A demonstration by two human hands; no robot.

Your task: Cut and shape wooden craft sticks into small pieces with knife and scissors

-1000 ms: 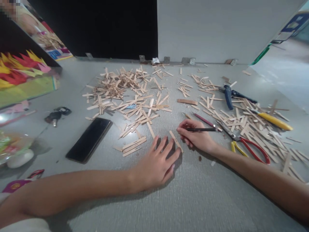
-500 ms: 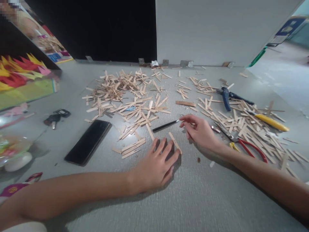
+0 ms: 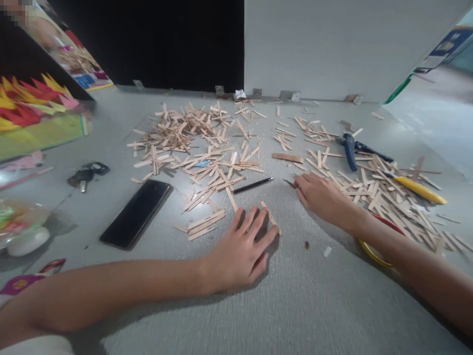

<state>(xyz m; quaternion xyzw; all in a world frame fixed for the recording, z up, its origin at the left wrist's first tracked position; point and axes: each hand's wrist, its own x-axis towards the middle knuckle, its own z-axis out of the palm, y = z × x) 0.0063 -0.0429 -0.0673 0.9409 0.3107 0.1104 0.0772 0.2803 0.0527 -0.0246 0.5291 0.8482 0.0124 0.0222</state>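
My left hand point(image 3: 246, 244) rests on the grey table with its fingers spread, the fingertips touching or beside a single wooden craft stick point(image 3: 271, 217). My right hand point(image 3: 320, 197) is pinched, and a thin pointed piece point(image 3: 290, 183) juts out from its fingertips; its kind is not clear. Between the hands and a little farther off lies a slim black pen point(image 3: 253, 185). Under my right forearm, partly hidden, are pliers with red and yellow handles point(image 3: 376, 254). Three craft sticks point(image 3: 207, 225) lie side by side left of my left hand.
A heap of craft sticks point(image 3: 185, 125) lies at the back; more sticks point(image 3: 395, 207) spread at the right with a blue-handled tool point(image 3: 350, 152) and a yellow-handled cutter point(image 3: 421, 190). A phone point(image 3: 136, 214), keys point(image 3: 86, 177) and an upright board point(image 3: 314, 49) surround the work.
My right hand has moved right, away from the black pen, and its fingers have closed around a thin pointed piece. My left hand stays spread by the stick. The view has shifted slightly.
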